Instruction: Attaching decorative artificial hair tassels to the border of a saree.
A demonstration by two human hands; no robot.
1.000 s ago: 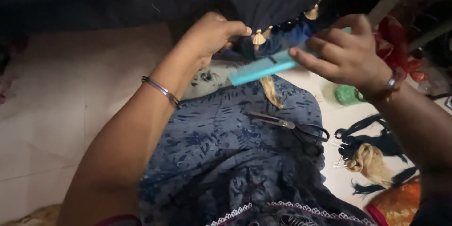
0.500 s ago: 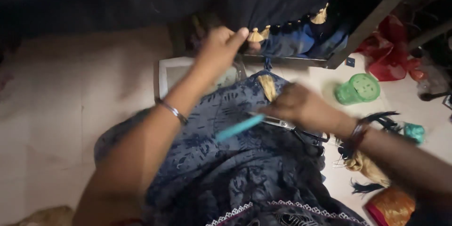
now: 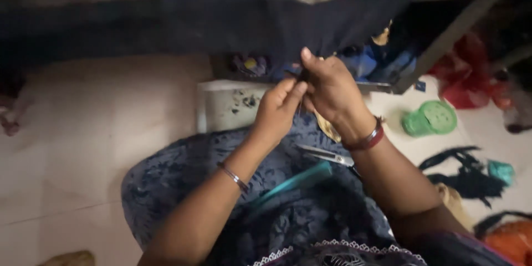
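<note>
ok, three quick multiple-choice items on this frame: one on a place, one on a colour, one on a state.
1. Where does the teal comb lie?
A. on the patterned blue cloth on the lap
B. on the pale floor
C. in the right hand

2. What colour is the round lid-like thing on the floor?
A. red
B. green
C. white

3. What do both hands do?
A. rest flat
B. pinch the dark fabric edge
C. hold the scissors

Key: 1 A, the comb rests on the lap cloth; 2 B, it is plainly green; 3 B, left hand and right hand meet at the hanging fabric.

Dim, soft daylight; dark top, slight motion blur throughout.
</note>
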